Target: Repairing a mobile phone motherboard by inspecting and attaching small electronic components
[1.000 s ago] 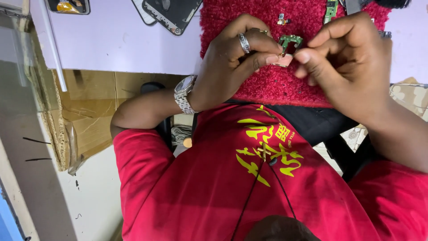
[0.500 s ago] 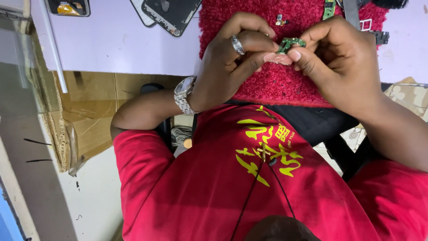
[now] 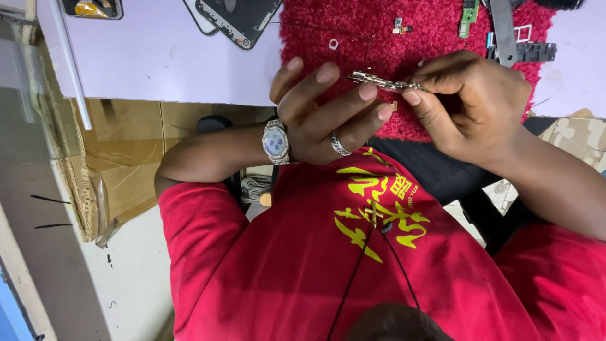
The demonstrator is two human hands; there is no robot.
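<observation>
My right hand pinches one end of a small thin board, seen edge-on as a silvery strip, between thumb and forefinger. My left hand, with a ring and a wristwatch, has its fingers stretched out, and the fingertips press on the strip's other end from below. Both hands hover over the near edge of a red fuzzy mat, just in front of my red shirt.
On the mat lie a small green board, a grey tool, a black bracket, a tiny ring and another small part. An opened phone housing lies on the pale table. Cardboard stands below left.
Both hands have come nearer to my body. The board has turned from flat, green side up, to edge-on. My left fingers have spread out from a tight pinch.
</observation>
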